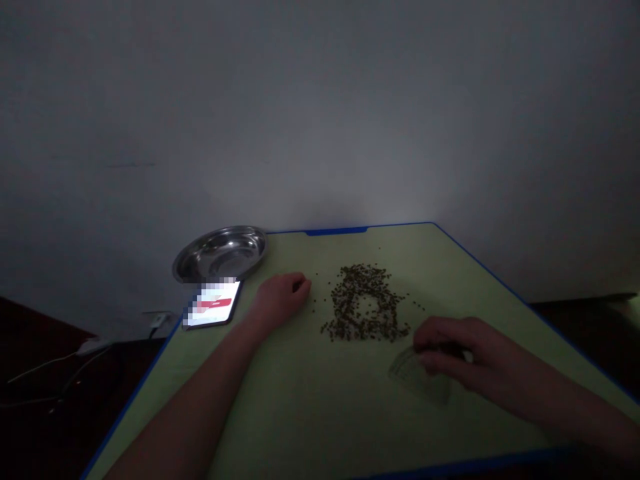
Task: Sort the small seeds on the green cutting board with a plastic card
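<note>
Small dark brown seeds or beans lie scattered in a loose heap on the green tabletop, with a bare patch in their middle. Left of the heap, my left hand rests on the table, its fingers curled into a loose fist; I see nothing in it. On the other side, my right hand pinches a see-through plastic piece, perhaps a bag or cup, with faint print near its edge. It hangs below the fingers, just to the near right of the heap. Dim light blurs its shape.
At the far left stands a shiny steel basin. A phone with a lit screen lies in front of it. The green table has a blue rim and meets a grey wall. Cables run at the lower left.
</note>
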Motion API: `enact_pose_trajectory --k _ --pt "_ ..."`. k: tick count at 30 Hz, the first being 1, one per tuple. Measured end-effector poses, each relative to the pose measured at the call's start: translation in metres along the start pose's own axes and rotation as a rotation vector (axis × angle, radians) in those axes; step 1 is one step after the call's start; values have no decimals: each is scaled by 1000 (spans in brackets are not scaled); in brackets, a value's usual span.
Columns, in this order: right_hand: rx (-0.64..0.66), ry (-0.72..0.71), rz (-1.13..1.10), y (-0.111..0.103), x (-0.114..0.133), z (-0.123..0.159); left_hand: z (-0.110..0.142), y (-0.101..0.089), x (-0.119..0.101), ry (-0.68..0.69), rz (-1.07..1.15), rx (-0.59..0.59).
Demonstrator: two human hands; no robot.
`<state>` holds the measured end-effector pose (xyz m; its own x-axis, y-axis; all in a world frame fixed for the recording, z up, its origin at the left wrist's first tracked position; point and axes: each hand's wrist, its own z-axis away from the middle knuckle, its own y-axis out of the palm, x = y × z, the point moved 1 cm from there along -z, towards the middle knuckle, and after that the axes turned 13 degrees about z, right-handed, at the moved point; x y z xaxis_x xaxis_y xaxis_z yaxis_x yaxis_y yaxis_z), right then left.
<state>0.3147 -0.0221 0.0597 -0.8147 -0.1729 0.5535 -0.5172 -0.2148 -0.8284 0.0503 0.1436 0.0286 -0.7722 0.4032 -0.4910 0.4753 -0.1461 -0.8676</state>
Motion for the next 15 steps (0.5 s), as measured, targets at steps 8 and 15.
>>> enact_pose_trajectory --k 8,15 --pt "-124 -4 55 -5 -7 -5 -1 -3 0 -29 49 -22" --pt "-178 -25 19 -25 -4 -49 -1 -10 4 -81 251 -111"
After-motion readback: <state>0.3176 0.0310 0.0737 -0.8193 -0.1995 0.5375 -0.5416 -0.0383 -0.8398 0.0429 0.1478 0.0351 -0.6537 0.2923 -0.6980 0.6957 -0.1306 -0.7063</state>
